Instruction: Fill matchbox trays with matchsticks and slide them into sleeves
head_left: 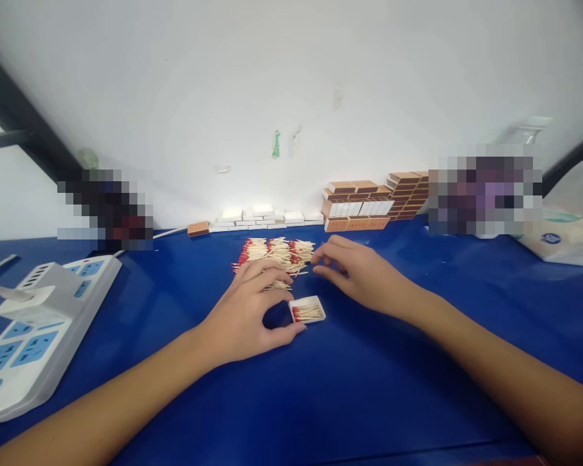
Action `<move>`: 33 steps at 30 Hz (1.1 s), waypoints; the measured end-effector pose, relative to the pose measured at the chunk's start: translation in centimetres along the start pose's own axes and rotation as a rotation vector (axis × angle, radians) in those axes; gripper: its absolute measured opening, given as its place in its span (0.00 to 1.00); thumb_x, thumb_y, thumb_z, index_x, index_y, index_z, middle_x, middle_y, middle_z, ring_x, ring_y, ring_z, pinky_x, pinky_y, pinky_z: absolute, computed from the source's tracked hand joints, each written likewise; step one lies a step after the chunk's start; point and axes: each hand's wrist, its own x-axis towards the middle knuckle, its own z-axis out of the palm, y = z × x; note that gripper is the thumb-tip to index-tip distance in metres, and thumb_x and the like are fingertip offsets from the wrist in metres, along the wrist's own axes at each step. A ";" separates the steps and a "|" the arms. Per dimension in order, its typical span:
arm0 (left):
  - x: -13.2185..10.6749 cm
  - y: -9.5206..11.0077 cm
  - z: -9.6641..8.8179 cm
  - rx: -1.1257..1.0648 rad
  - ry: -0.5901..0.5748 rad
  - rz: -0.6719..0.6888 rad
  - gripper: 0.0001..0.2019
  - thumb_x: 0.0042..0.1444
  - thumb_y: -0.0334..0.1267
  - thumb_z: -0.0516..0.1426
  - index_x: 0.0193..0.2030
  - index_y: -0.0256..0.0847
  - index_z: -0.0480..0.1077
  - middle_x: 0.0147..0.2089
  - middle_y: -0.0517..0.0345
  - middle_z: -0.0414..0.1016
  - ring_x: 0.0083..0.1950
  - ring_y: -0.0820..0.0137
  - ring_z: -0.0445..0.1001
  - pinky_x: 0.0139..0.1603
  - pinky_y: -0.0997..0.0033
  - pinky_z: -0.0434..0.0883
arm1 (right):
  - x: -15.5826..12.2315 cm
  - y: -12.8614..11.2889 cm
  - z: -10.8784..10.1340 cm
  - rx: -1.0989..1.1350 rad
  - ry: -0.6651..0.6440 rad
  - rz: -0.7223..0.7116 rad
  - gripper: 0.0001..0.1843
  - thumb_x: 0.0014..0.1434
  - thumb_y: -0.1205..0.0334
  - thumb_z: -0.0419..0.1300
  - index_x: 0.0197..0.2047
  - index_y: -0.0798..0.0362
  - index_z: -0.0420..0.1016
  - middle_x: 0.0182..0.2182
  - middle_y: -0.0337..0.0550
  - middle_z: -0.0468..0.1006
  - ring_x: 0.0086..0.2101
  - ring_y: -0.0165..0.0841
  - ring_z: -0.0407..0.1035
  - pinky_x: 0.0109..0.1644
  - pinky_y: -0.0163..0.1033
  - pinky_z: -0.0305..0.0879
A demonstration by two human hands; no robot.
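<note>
A loose pile of red-tipped matches [276, 252] lies on the blue table [350, 388]. In front of it sits a small white matchbox tray [308, 310] with a few matches inside. My left hand [252, 310] curls beside the tray, thumb and fingers touching its left end, fingertips over some matches. My right hand [359, 272] reaches to the right edge of the pile, fingers pinched together at the matches; what they pinch is too small to make out.
White inner trays [262, 217] and stacked brown matchbox sleeves [369, 204] line the wall behind the pile. A white and blue power strip [34, 317] lies at the left. A plastic bag [563, 226] sits at the far right.
</note>
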 end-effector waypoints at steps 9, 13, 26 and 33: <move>0.0 0.1 0.1 -0.004 -0.009 0.000 0.12 0.58 0.47 0.69 0.44 0.43 0.79 0.54 0.50 0.81 0.64 0.53 0.73 0.66 0.47 0.67 | 1.1 0.2 2.3 0.075 -0.064 -0.050 0.06 0.72 0.63 0.58 0.51 0.51 0.73 0.46 0.45 0.70 0.40 0.35 0.70 0.46 0.42 0.67; 0.0 0.1 0.1 -0.002 -0.005 -0.005 0.12 0.58 0.46 0.69 0.44 0.43 0.79 0.54 0.51 0.81 0.63 0.53 0.74 0.66 0.47 0.67 | 1.5 0.6 2.5 0.065 -0.066 -0.088 0.06 0.73 0.63 0.56 0.46 0.52 0.74 0.44 0.45 0.69 0.39 0.34 0.68 0.46 0.41 0.67; 0.0 0.2 -0.1 -0.003 -0.009 -0.011 0.12 0.58 0.45 0.69 0.45 0.44 0.79 0.54 0.51 0.81 0.63 0.53 0.74 0.66 0.46 0.67 | 1.4 0.6 2.6 0.051 -0.109 -0.009 0.05 0.73 0.62 0.57 0.45 0.52 0.71 0.44 0.43 0.69 0.38 0.33 0.69 0.44 0.40 0.65; 0.1 0.2 -0.1 0.001 -0.008 -0.005 0.11 0.58 0.44 0.69 0.45 0.43 0.78 0.53 0.51 0.81 0.62 0.54 0.74 0.65 0.47 0.67 | 1.5 0.4 2.5 0.038 -0.119 0.001 0.06 0.74 0.63 0.57 0.43 0.53 0.72 0.43 0.43 0.69 0.37 0.32 0.68 0.43 0.38 0.65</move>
